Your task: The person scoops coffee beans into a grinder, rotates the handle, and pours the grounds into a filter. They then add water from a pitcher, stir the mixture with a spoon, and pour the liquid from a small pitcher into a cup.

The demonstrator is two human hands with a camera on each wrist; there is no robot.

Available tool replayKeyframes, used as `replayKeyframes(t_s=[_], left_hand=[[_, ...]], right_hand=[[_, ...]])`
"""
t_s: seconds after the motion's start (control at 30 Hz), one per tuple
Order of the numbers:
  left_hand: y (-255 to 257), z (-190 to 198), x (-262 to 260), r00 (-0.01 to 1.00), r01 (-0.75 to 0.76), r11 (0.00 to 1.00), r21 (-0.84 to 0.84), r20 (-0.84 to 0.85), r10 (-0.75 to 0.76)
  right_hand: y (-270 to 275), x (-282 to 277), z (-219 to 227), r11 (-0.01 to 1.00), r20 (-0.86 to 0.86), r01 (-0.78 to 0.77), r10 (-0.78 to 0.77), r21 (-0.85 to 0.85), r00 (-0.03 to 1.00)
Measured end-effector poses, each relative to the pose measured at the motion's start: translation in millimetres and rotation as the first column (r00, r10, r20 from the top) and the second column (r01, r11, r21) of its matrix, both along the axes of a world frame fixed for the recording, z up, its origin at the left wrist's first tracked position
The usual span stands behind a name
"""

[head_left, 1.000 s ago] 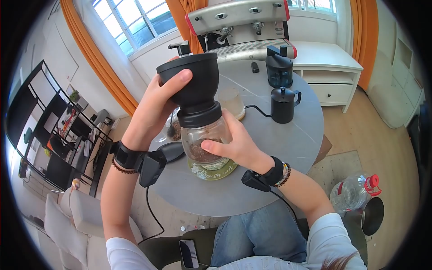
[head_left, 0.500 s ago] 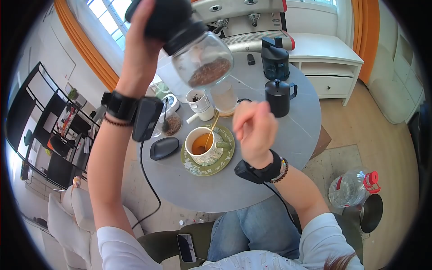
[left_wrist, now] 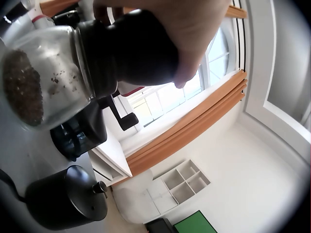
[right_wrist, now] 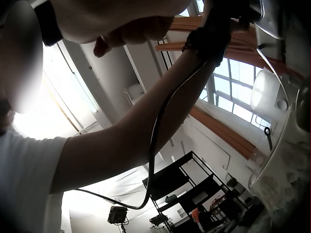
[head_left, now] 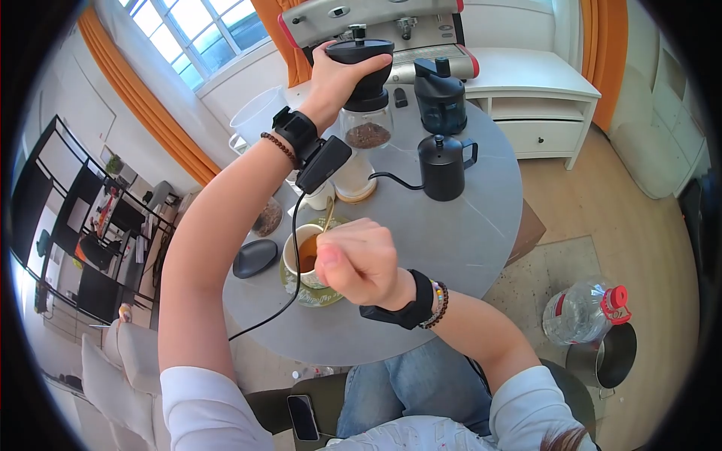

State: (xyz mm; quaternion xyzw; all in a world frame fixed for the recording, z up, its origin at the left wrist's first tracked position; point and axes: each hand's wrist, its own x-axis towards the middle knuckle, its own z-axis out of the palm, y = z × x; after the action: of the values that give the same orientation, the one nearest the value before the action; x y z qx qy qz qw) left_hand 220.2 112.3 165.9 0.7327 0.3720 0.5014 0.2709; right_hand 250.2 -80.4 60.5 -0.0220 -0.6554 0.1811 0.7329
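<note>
My left hand (head_left: 336, 78), gripping the grinder (head_left: 368, 101), has swung it upright, upper centre, past the cup (head_left: 298, 272); my right hand (head_left: 364, 263) curls, seemingly empty.

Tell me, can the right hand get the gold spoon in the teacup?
Probably yes: the right hand looks empty and close by, and the gold spoon sticks up from the teacup with nothing seen covering its handle. The curled fingers would need to open first.
</note>
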Motion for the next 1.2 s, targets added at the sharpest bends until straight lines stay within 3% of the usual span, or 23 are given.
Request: replayKeyframes(t_s=[0.1, 0.23, 0.27, 0.5, 0.77, 0.97, 1.1, 1.13, 1.2], left_hand=[[4, 1, 4, 0.999, -0.003, 1.0, 0.008, -0.039, 0.003], [12, -8, 11, 0.997, 0.012, 1.0, -0.02, -0.081, -0.014], [12, -12, 14, 0.991, -0.047, 0.999, 0.004, -0.123, 0.047], [0, -47, 15, 0.994, -0.063, 0.985, -0.158, -0.094, 0.049], [-11, -63, 6, 0.997, 0.06, 0.969, -0.239, -0.04, -0.072], [-25, -57, -8, 0.987, 0.156, 0.924, -0.35, 0.011, -0.162], [-44, -32, -31, 0.945, 0.111, 0.885, -0.453, -0.227, -0.234], [-57, -25, -39, 0.946, 0.084, 0.899, -0.429, -0.25, -0.208], [-81, -11, -64, 0.954, 0.233, 0.935, -0.269, -0.126, -0.273]], right_hand=[[-1, -9, 0, 0.999, -0.088, 0.021, -0.023, -0.026, 0.996], [-1, -3, 1, 0.999, -0.042, -0.005, 0.003, -0.053, 0.999], [-1, -5, 1, 0.999, -0.064, 0.006, -0.01, -0.054, 0.998], [1, -8, 1, 0.998, -0.087, 0.019, -0.023, -0.054, 0.996], [1, -7, 3, 0.998, -0.072, 0.02, -0.024, -0.051, 0.997], [0, -2, 4, 0.995, 0.012, 0.048, -0.047, -0.086, 0.999], [-1, -2, 7, 0.995, 0.01, 0.048, -0.047, -0.083, 0.999], [0, 0, 5, 0.99, 0.045, 0.076, -0.071, -0.12, 0.996], [0, -1, 6, 0.982, 0.01, 0.072, -0.072, -0.173, 0.997]])
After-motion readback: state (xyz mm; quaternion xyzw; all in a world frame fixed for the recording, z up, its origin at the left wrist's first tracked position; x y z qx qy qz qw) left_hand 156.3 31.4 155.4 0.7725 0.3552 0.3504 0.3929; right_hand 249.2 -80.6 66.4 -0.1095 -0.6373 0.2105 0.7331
